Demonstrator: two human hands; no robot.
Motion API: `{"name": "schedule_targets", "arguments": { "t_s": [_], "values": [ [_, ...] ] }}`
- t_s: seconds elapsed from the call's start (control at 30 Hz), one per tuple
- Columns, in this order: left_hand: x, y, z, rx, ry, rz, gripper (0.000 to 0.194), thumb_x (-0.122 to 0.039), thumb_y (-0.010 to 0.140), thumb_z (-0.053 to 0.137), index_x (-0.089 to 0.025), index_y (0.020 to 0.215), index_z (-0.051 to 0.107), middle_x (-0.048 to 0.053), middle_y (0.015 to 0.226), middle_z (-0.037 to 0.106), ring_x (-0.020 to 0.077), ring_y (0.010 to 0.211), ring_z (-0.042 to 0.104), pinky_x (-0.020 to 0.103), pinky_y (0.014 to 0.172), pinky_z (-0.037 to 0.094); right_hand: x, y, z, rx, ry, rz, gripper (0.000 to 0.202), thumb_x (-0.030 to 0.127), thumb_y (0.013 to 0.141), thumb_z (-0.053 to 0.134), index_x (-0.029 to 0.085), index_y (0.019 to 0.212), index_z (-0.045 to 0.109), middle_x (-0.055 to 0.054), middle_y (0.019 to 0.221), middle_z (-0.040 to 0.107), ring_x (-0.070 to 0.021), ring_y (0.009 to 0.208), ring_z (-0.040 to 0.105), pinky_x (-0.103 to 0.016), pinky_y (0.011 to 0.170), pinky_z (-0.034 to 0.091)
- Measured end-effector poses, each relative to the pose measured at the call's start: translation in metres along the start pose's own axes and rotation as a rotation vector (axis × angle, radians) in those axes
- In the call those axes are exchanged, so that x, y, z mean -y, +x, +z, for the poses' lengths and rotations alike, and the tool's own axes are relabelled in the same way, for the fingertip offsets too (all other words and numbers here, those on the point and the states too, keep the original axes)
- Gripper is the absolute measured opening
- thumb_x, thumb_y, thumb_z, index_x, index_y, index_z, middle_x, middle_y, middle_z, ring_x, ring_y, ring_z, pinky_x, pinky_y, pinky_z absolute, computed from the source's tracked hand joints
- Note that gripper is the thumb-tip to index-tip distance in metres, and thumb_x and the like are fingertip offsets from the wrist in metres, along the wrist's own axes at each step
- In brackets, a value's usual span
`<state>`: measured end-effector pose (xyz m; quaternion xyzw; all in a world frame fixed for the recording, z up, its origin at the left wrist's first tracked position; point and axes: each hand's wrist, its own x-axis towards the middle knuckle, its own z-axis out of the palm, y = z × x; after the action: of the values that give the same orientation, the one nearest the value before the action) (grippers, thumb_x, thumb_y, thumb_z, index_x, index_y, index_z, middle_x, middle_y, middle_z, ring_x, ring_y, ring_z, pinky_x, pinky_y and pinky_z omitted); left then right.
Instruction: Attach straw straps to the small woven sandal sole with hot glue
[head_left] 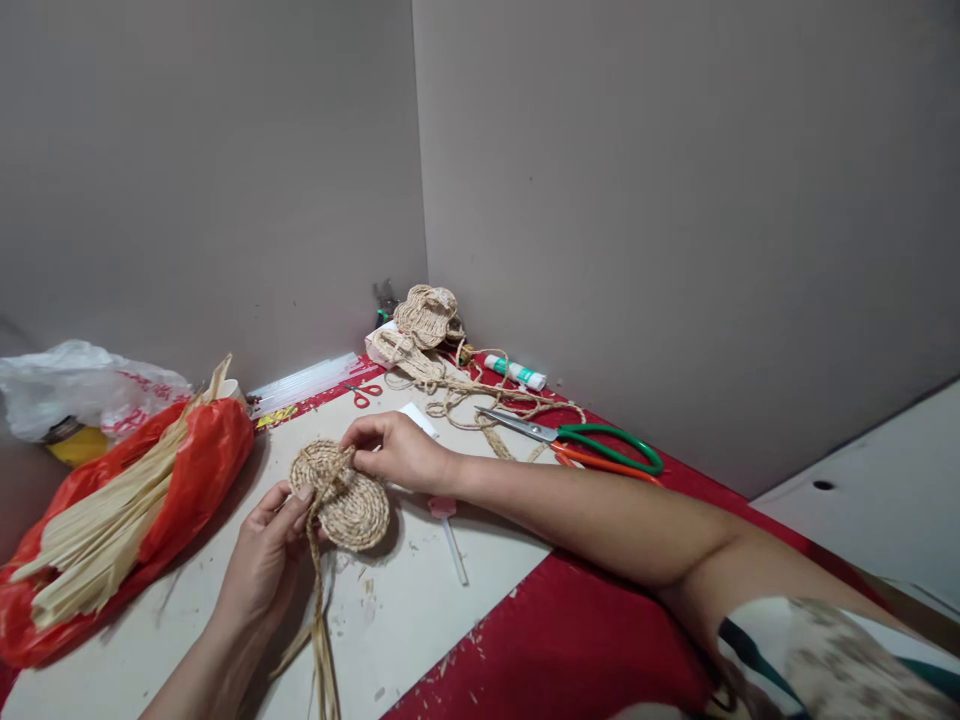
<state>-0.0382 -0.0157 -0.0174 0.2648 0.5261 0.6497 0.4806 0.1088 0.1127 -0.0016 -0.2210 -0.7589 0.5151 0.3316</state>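
Note:
A coiled straw piece (356, 515) with two round lobes is held above the white board, a braided cord with loose strands (322, 640) hanging from it. My left hand (274, 545) pinches its left edge, thumb on top near where the braid leaves the coils. At the upper right of the piece, the thumb and bent fingers of my right hand (390, 450) close on a strand or edge of the straw. The fingertips of both hands are close together, and the underside of the piece is hidden.
Large green-and-orange scissors (607, 450), a glue tube (515, 372) and straw cords (427, 315) lie behind. Small red scissors (364, 394) are nearby. A red bag (217, 450) with dry husks (112, 525) sits left. A pink-headed stick (454, 550) lies on the board (420, 620).

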Motion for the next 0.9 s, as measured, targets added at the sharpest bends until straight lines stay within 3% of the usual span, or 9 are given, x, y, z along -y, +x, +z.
{"name": "schedule_targets", "arguments": {
  "t_s": [0.2, 0.47, 0.63, 0.73, 0.8, 0.9],
  "values": [
    [-0.001, -0.001, 0.001, 0.021, 0.063, -0.003, 0.026, -0.030, 0.069, 0.080, -0.016, 0.087, 0.066, 0.002, 0.079, 0.065, 0.0108, 0.063, 0.058, 0.025, 0.062, 0.052, 0.000, 0.001, -0.001, -0.002, -0.019, 0.019, 0.016, 0.000, 0.072, 0.057, 0.011, 0.081, 0.065, 0.000, 0.073, 0.065, -0.0073, 0.065, 0.057, -0.020, 0.064, 0.047],
    [0.002, 0.009, -0.008, 0.012, 0.328, 0.009, 0.030, -0.041, 0.068, 0.076, -0.018, 0.081, 0.062, 0.000, 0.067, 0.063, 0.0128, 0.056, 0.058, 0.028, 0.059, 0.049, 0.002, 0.000, -0.012, 0.015, -0.285, -0.078, 0.020, 0.008, 0.079, 0.056, 0.012, 0.091, 0.071, -0.005, 0.092, 0.068, -0.0115, 0.083, 0.057, -0.025, 0.079, 0.044],
    [-0.006, 0.020, -0.024, -0.033, 0.667, 0.049, 0.038, -0.042, 0.055, 0.082, -0.015, 0.077, 0.065, 0.000, 0.055, 0.060, 0.0152, 0.045, 0.053, 0.027, 0.047, 0.041, 0.014, -0.007, -0.018, 0.342, -0.393, -0.015, 0.014, 0.008, 0.075, 0.061, 0.012, 0.081, 0.072, 0.000, 0.067, 0.065, -0.0086, 0.061, 0.052, -0.022, 0.062, 0.037],
    [-0.013, 0.021, -0.030, -0.136, 0.837, 0.216, 0.045, -0.037, 0.059, 0.081, -0.019, 0.099, 0.068, 0.003, 0.080, 0.068, 0.0129, 0.052, 0.053, 0.026, 0.054, 0.043, 0.023, -0.014, -0.017, 0.542, -0.537, -0.037, 0.011, 0.011, 0.076, 0.060, 0.012, 0.075, 0.071, 0.000, 0.066, 0.063, -0.0089, 0.061, 0.048, -0.023, 0.060, 0.032],
    [-0.015, 0.020, -0.031, -0.056, 1.025, 0.409, 0.046, -0.037, 0.069, 0.074, -0.022, 0.112, 0.066, 0.007, 0.110, 0.068, 0.0129, 0.061, 0.057, 0.028, 0.063, 0.048, 0.026, -0.017, -0.015, 0.638, -0.669, -0.094, 0.013, 0.012, 0.081, 0.057, 0.013, 0.078, 0.070, -0.003, 0.075, 0.065, -0.0100, 0.066, 0.048, -0.023, 0.062, 0.032],
    [-0.011, 0.021, -0.030, 0.271, 1.299, 0.649, 0.037, -0.036, 0.086, 0.057, -0.023, 0.119, 0.065, 0.011, 0.133, 0.059, 0.0187, 0.088, 0.067, 0.031, 0.080, 0.051, 0.028, -0.019, -0.013, 0.726, -0.778, -0.144, 0.015, 0.012, 0.083, 0.053, 0.014, 0.081, 0.068, -0.005, 0.081, 0.066, -0.0111, 0.067, 0.046, -0.024, 0.063, 0.031]
  ]
}}
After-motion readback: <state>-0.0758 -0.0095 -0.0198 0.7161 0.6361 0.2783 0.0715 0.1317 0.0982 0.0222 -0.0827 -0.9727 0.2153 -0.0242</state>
